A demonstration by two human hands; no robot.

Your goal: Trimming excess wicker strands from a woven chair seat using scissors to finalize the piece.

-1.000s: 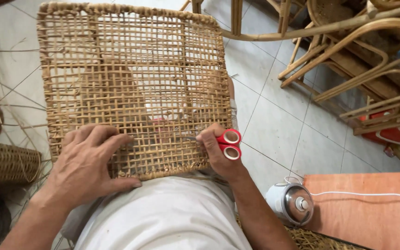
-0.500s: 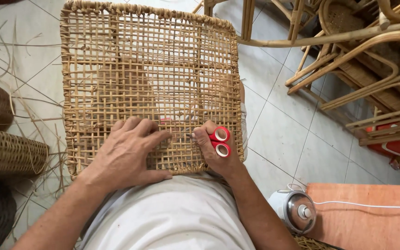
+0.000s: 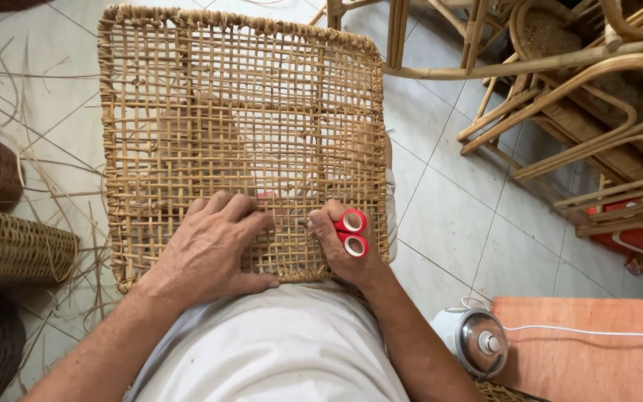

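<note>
Woven rattan panel [image 3: 240, 112], square, open lattice weave, fills the upper centre of the frame; its near edge rests against the person's lap, white shirt [image 3: 277, 350] below it.

Left hand [image 3: 213, 249]: palm down, flat on the lower centre of the panel, fingers [image 3: 225, 212] spread and released, grasping nothing.

Right hand [image 3: 340, 242]: at the lower right of the panel, fingers clenched through the loops of red-handled scissors [image 3: 351, 232]; blades point left, tips at the weave; cannot tell whether the blades are apart.

Containers: woven basket [image 3: 13, 249] at the left edge, lying on its side on the tiled floor [image 3: 448, 216], inside not visible. Loose rattan strips [image 3: 53, 171] lie scattered beside it.

Upper right: rattan chair frames [image 3: 574, 97]. Lower right: white round appliance [image 3: 474, 339] with cord, beside an orange surface [image 3: 589, 357].
</note>
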